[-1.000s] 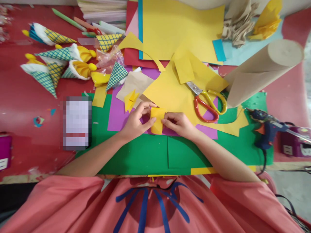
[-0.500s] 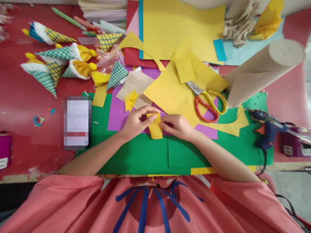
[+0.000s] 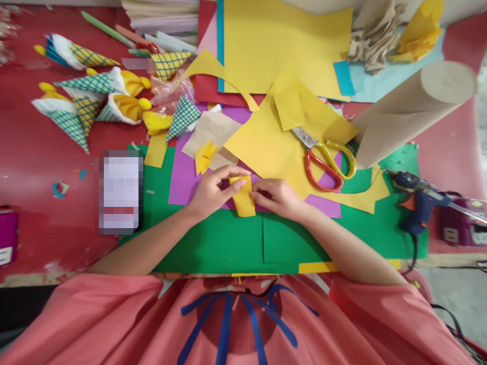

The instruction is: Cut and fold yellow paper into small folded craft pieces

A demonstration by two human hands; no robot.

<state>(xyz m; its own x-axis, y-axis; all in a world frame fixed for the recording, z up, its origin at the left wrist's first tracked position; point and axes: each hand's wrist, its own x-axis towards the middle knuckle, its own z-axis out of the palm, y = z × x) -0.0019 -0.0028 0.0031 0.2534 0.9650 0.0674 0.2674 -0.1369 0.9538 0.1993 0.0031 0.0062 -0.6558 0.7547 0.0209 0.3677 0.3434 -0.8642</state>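
Between my hands is a small folded piece of yellow paper (image 3: 244,199), held just above the purple and green sheets. My left hand (image 3: 213,191) pinches its upper left part, thumb in front and fingers behind. At its right edge, my right hand (image 3: 280,197) grips the paper between thumb and curled fingers. A small pointed yellow paper shape (image 3: 206,157) lies beyond my left hand on a beige paper piece (image 3: 220,133). Scissors (image 3: 323,165) with red and yellow handles rest on yellow sheets beyond my right hand.
A glue gun (image 3: 418,210) and a brown paper roll (image 3: 411,114) stand at the right. Patterned paper cones (image 3: 70,124) lie at the far left, above a blurred phone (image 3: 120,192). A large yellow sheet (image 3: 285,45) is at the back, and a green sheet (image 3: 213,248) lies in front.
Both hands keep their hold on the folded yellow paper. Its lower end has shifted very slightly to the right; all else looks the same.
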